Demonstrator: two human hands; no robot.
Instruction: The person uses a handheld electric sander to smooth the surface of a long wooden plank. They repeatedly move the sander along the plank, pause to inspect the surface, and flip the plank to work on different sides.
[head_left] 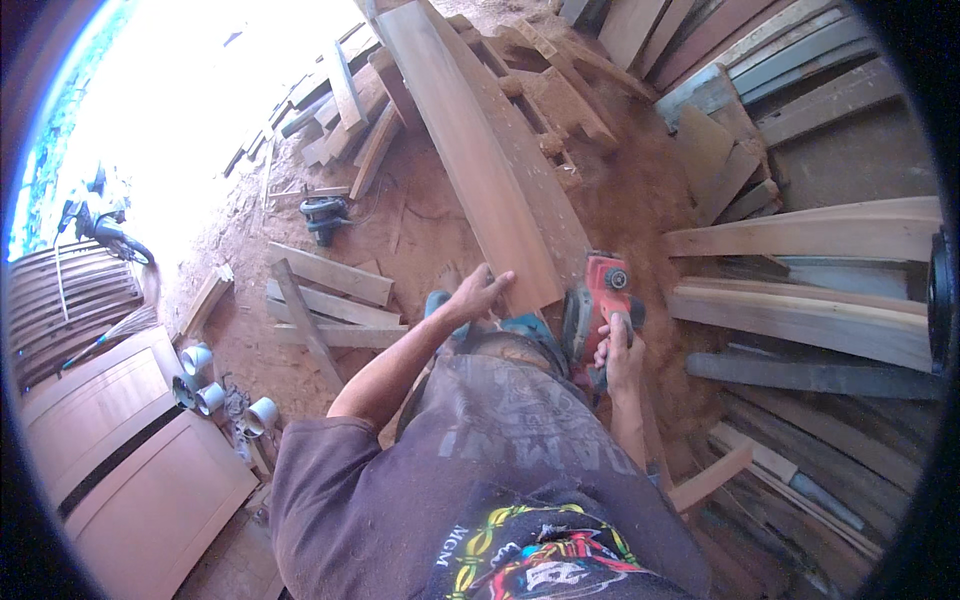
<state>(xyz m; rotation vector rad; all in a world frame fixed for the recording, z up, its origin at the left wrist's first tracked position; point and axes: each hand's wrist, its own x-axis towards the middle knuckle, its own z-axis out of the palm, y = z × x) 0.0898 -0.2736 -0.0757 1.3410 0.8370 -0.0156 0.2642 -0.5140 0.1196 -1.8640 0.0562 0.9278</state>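
A long, smooth reddish-brown plank (480, 165) runs away from me, lying on a wider board (500, 110) that shows along its right side. My left hand (480, 293) grips the plank's left edge close to its near end, with a finger and thumb showing on top; the other fingers are partly hidden. To the right of that end, my right hand (620, 355) is wrapped round the rear handle of a red electric planer (603, 285) with a dark round knob in front. The planer sits beside the plank's near end, and its underside is hidden.
Offcuts (350, 100) and a dark power tool (324, 215) lie on the dusty floor to the left. Panelled doors (150, 490) and grey cups (262, 414) stand lower left. Stacked timbers (800, 315) crowd the right. A motorbike (105, 225) is parked far left.
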